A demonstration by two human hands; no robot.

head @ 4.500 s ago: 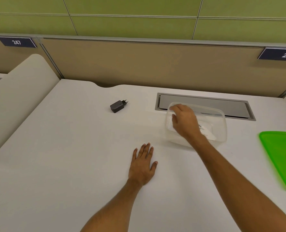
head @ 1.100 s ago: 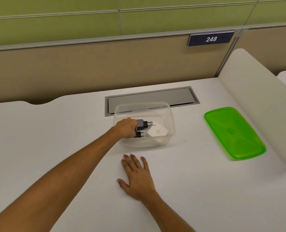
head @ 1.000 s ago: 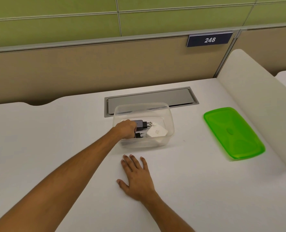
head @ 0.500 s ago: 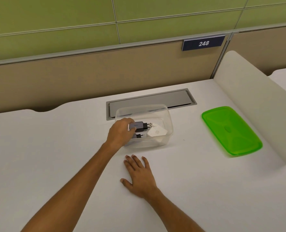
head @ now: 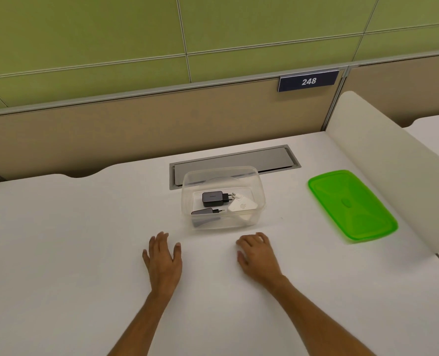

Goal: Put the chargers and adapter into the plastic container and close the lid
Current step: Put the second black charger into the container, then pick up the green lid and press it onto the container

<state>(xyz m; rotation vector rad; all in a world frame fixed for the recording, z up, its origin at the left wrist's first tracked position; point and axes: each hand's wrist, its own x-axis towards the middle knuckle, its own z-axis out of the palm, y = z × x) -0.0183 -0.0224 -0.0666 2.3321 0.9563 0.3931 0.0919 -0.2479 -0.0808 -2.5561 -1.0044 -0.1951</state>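
A clear plastic container (head: 260,199) stands open on the white desk, just in front of me. Inside it lie a black charger (head: 213,198), a second dark charger (head: 203,212) lower down, and a white adapter (head: 242,206) on the right. The green lid (head: 352,204) lies flat on the desk to the right of the container. My left hand (head: 163,258) rests on the desk below the container's left corner, empty, fingers apart. My right hand (head: 257,255) rests below its right corner, empty, fingers loosely curled.
A grey cable hatch (head: 272,159) is set into the desk behind the container. A white rounded divider (head: 393,160) walls off the right side, next to the lid. A beige partition with a "248" plate (head: 308,80) closes the back.
My left hand has let go of the black charger in the container and pulled back onto the desk. My right hand has shifted right along the desk.
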